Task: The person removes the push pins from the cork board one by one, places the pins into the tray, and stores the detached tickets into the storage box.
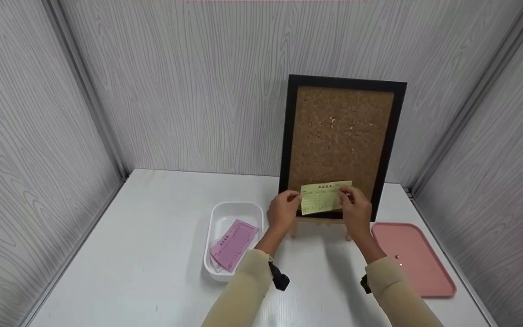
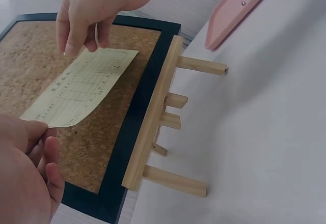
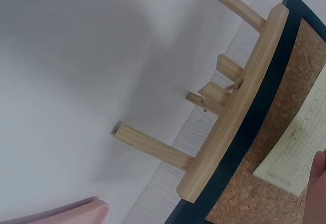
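My left hand (image 1: 284,210) pinches the left edge of a pale yellow printed paper slip (image 1: 319,200) between thumb and fingers. The slip lies across the lower part of a black-framed cork board (image 1: 334,141). At the slip's right end is my right hand (image 1: 356,211); its fingertips are pinched together near the upper corner. In the left wrist view, a tiny bright spot shows at the fingertips of the right hand (image 2: 99,10), seemingly a thumbtack (image 2: 64,54), mostly hidden. The right wrist view catches one right finger over the slip (image 3: 295,147).
The board leans on a wooden easel (image 2: 153,117). To the left, a white tub (image 1: 211,218) holds several pink slips (image 1: 234,245). A pink tray (image 1: 425,263) at the right carries small shiny tacks (image 1: 397,257). Grey wood-patterned walls (image 1: 198,91) enclose the white table (image 1: 143,245).
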### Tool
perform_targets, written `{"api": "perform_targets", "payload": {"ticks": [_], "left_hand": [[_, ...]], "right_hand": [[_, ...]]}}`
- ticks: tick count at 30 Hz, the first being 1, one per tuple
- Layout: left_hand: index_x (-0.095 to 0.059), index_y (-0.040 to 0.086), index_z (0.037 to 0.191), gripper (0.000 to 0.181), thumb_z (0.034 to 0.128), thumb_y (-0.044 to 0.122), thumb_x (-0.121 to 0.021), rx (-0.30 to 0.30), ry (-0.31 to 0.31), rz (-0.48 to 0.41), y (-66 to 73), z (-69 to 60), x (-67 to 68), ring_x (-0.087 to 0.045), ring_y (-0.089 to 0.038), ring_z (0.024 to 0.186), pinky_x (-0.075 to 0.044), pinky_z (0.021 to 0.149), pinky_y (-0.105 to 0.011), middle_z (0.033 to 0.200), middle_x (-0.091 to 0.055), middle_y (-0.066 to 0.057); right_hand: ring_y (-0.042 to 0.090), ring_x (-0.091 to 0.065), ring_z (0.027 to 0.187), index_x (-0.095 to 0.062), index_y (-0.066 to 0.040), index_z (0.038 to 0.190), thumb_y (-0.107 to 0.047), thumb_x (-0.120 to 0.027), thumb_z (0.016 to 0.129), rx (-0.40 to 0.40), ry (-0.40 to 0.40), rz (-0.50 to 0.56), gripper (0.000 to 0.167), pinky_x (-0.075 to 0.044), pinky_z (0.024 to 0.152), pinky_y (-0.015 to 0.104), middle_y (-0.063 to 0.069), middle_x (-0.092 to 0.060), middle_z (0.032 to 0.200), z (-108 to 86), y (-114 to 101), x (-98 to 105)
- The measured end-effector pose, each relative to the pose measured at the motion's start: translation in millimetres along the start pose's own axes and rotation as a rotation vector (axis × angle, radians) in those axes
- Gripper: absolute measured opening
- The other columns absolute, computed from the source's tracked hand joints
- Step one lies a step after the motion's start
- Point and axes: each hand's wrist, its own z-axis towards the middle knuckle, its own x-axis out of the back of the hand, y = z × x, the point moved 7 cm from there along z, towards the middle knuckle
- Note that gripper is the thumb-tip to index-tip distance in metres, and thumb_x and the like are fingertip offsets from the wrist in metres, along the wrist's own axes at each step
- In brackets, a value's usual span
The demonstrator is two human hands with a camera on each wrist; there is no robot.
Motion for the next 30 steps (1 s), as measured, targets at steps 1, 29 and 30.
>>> {"api": "perform_targets", "payload": {"ticks": [1,29,30], "left_hand": [[-0.078,0.020,0.106,0.017,0.0960,0.029,-0.067,-0.003,0.007,-0.005,-0.7,-2.9,3.6,-0.068,-0.011,0.089,-0.053,0.076,-0.035,0.099,-0.075,0.005],[-0.074,0.007,0.114,0.023,0.0961,0.019,-0.066,0.160,0.248,-0.258,-56.7,-82.5,138.3,-0.062,-0.015,0.075,-0.052,0.060,-0.023,0.102,-0.072,-0.008],[-0.074,0.006,0.115,0.024,0.0965,0.019,-0.066,0.168,0.254,-0.256,-59.4,-84.6,141.8,-0.061,-0.015,0.075,-0.051,0.060,-0.023,0.103,-0.072,-0.008]], "right_hand": [[0.022,-0.063,0.080,-0.071,0.000,0.110,-0.005,-0.067,0.096,-0.004,-0.001,0.008,0.015,-0.046,0.064,0.012,0.012,-0.070,0.099,-1.6,-0.3,2.3],[0.012,-0.062,0.082,-0.069,-0.007,0.122,-0.016,-0.058,0.103,-0.244,-0.001,-0.123,0.023,-0.049,0.069,0.008,0.008,-0.068,0.104,-66.6,34.9,94.3],[0.014,-0.062,0.083,-0.069,-0.007,0.122,-0.016,-0.057,0.103,-0.247,-0.003,-0.127,0.023,-0.049,0.070,0.008,0.008,-0.067,0.105,-68.2,36.7,97.1]]}}
